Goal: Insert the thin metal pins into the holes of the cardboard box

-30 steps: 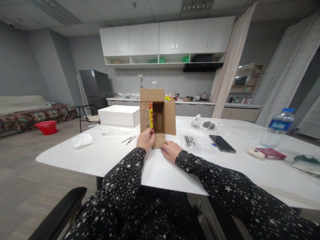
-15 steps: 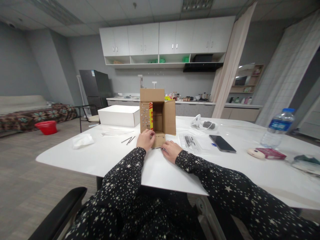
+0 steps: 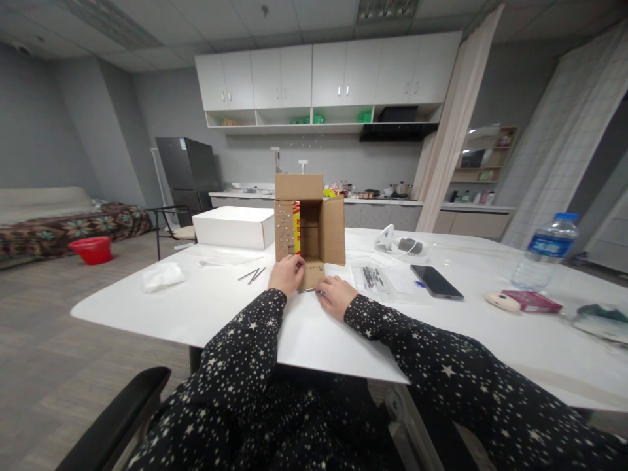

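A cardboard box (image 3: 332, 230) stands with its open side facing me and its flaps spread. Many small round metal heads dot its left flap (image 3: 283, 226), beside yellow-red tape. A row of small dots crosses the lower flap (image 3: 314, 277). My left hand (image 3: 286, 273) is closed at that flap's left side, thumb and fingertips together; anything between them is hidden. My right hand (image 3: 337, 296) is closed at the flap's front right corner, fingers around the end of a thin metal nail (image 3: 308, 290). Two loose nails (image 3: 256, 275) lie left of my left hand.
A clear plastic case (image 3: 373, 280) with dark nail-like pieces lies right of the box, beside a phone (image 3: 436, 281). Farther right are a water bottle (image 3: 548, 252) and a dark pink box (image 3: 538, 301). A white box (image 3: 233, 227) and crumpled tissue (image 3: 163, 277) sit left.
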Action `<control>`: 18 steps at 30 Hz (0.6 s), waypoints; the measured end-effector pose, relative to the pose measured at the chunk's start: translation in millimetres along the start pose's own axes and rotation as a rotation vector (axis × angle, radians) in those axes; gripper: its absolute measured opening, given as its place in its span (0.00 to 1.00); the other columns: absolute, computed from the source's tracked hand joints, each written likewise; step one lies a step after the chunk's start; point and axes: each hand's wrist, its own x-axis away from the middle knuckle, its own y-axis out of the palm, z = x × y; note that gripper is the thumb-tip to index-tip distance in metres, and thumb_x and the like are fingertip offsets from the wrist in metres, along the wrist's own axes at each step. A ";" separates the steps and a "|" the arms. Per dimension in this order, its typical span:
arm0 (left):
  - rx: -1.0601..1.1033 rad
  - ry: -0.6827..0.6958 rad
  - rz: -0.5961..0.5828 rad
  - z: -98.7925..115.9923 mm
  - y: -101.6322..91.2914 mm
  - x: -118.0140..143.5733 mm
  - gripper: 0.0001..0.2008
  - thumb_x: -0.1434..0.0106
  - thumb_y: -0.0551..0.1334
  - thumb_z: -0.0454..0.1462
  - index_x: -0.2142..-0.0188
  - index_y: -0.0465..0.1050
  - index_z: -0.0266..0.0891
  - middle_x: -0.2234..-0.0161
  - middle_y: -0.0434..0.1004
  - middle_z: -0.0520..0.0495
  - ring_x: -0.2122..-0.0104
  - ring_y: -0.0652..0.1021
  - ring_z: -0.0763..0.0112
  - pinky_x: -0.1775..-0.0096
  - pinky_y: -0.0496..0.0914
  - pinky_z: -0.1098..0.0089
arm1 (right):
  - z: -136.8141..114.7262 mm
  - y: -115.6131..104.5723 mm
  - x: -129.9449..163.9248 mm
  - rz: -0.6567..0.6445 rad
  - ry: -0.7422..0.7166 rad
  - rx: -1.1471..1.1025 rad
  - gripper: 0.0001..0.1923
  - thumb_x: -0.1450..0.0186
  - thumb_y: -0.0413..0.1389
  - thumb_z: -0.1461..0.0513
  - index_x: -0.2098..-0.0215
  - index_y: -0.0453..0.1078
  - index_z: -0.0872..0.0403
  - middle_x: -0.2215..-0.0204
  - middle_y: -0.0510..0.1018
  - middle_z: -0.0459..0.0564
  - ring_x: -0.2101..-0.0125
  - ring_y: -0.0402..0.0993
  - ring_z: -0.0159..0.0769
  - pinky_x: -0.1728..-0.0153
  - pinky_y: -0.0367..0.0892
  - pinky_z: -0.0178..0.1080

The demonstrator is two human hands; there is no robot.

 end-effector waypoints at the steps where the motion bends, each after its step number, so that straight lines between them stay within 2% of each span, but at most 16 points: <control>1: -0.007 0.001 -0.007 -0.8 0.6 -0.1 0.06 0.40 0.56 0.34 0.65 0.72 0.40 0.65 0.75 0.47 0.66 0.74 0.68 0.61 0.68 0.68 | 0.0 0.0 0.1 0.002 -0.001 -0.002 0.14 0.34 0.46 0.62 0.56 0.71 0.54 0.60 0.71 0.54 0.59 0.64 0.39 0.57 0.58 0.40; 8: -0.054 -0.014 -0.055 -2.9 4.0 0.7 0.08 0.40 0.56 0.36 0.66 0.75 0.40 0.64 0.75 0.46 0.61 0.74 0.65 0.57 0.67 0.66 | 1.0 1.7 -0.9 0.011 -0.005 0.001 0.13 0.34 0.47 0.62 0.57 0.71 0.54 0.59 0.71 0.53 0.58 0.64 0.39 0.57 0.58 0.40; 18: -0.079 -0.006 -0.076 -0.1 3.1 1.3 0.10 0.40 0.56 0.38 0.66 0.76 0.41 0.66 0.74 0.46 0.64 0.74 0.67 0.59 0.67 0.67 | 0.0 -0.6 0.5 0.011 -0.001 0.009 0.13 0.34 0.47 0.62 0.57 0.71 0.53 0.60 0.71 0.53 0.59 0.64 0.39 0.58 0.59 0.39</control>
